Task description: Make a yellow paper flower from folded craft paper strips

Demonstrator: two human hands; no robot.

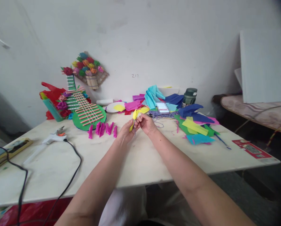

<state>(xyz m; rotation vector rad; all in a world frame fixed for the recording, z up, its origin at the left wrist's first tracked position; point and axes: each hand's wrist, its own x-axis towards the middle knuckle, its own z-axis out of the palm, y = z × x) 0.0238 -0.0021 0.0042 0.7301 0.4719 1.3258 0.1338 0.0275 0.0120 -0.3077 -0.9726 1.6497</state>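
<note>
Over the middle of the table, my left hand (128,131) is closed on a small piece of yellow crepe paper (135,115), which sticks up and down past the fingers. My right hand (147,123) is right beside it, fingers pinched together close to the paper. What the right fingers hold is too small to make out. A strand of purple yarn (160,114) lies in a tangle just behind the right hand. To the left of my hands, several folded magenta paper pieces (102,129) stand in a row on the table.
A green paper guitar (84,126) with paper flowers leans at the back left. Nearby are a glue gun (53,138) with a black cord and a power strip (11,153). Coloured paper sheets (194,125) and a dark jar (189,96) are at the right. The table's front edge is close.
</note>
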